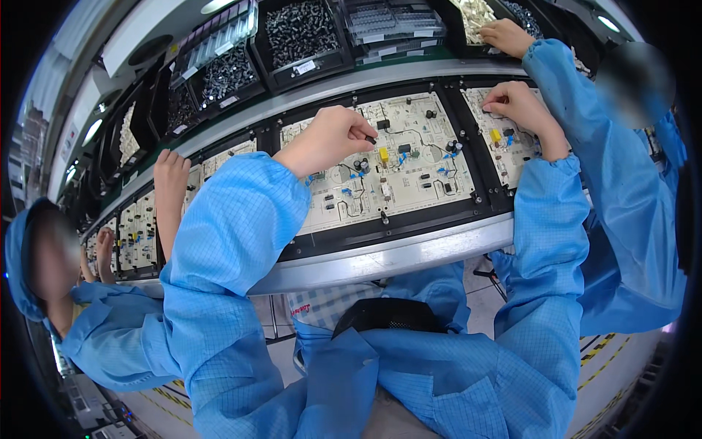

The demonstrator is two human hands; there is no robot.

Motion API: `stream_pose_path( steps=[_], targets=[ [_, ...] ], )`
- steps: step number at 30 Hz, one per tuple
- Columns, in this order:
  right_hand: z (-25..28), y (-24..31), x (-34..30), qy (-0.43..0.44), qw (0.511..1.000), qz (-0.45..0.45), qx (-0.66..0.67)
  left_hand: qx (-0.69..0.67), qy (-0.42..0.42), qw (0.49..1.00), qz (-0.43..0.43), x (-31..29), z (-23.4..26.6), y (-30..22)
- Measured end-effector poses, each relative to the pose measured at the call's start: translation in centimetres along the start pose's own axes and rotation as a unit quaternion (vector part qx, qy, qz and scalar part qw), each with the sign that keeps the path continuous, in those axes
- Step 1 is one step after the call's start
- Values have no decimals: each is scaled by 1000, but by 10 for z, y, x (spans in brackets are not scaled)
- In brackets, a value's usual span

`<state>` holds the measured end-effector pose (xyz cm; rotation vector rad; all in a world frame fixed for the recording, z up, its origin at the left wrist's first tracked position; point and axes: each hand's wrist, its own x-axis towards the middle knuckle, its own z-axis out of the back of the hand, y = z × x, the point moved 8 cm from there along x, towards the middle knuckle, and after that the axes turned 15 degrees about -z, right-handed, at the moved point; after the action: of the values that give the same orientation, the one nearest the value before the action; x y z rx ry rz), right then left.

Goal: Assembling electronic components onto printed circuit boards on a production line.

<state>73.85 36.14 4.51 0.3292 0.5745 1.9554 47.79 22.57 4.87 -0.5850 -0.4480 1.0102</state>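
L hand: your L hand (329,139) is over the ctr circuit board (406,199), w/ thumb & fingertips pinched. L grip is closed on a small blk part (371,140). In this view the part lies between a blk block comp. (383,124) & a yellow comp. (384,154), near both; contact w/ the board can't be confirmed.

R hand: your R hand (523,111) is over the L side of the R circuit board (474,100), fingers bent & tips drawn together. You can't tell from this view whether R grip holds a part.

Surroundings: the ctr board sits in a blk frame (409,228), behind the silver edge of the bench (395,257). Beyond the boards, you face a bin of dark parts (300,33) & a bin of wht parts (474,14). A co-worker's hand (507,36), R side, is at the wht-parts bin. Another person's hand (172,170) is to the L of your L sleeve.
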Motion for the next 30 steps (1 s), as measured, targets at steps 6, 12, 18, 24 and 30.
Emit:
stream_pose_path(
  steps=[6, 12, 18, 24, 30],
  targets=[
    [0, 3, 0, -28, 999, 24, -7, 33, 47, 998, 17, 2, -10, -1],
    [0, 0, -5, -22, 999, 27, 5, 63, 52, 996, 33, 5, -23, -1],
    [-3, 2, 0, -24, 999, 46, 5, 87, 38, 995, 45, 6, -23, 0],
    [8, 9, -2, -41, 998, 54, 4, 129, 37, 990, 42, 10, -17, 0],
    [-9, -14, 8, -46, 995, 86, -24, 138, 39, 990, 0, 8, -23, -9]
  ],
)
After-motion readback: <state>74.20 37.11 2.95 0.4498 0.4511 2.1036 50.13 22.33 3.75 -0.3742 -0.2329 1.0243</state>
